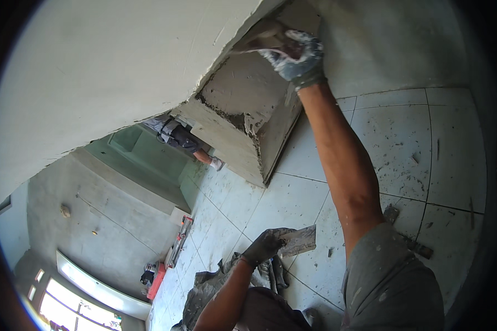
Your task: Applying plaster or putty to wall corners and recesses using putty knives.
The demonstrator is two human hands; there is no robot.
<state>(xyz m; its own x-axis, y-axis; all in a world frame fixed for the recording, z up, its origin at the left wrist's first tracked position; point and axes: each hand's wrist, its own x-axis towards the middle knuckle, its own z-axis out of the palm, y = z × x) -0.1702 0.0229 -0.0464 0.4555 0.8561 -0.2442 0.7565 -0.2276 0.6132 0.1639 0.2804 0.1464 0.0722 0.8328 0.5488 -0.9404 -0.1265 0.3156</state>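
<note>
Right hand (pixel 299 59), one o'clock, grips a blurred tool (pixel 264 36) by the plaster edge (pixel 203 76) — probably smoothing (next needs steady pressure); left hand (pixel 266 246), six o'clock, holds a flat blade (pixel 301 241).

Plastered block (pixel 221 138) with a chipped edge stands on white floor tiles (pixel 394 149); at its upper end, the right hand (pixel 295 55), in a plaster-smeared glove, grips a flat tool (pixel 268 38), blurred. On the near side of the block: the left hand (pixel 265 246), dark-gloved, holds a flat metal blade (pixel 299 241), a crumpled dark sheet (pixel 204 289) near it. Left of the block: another person (pixel 177 135), partly hidden, a long bar (pixel 179 243), a red case (pixel 156 281).
</note>
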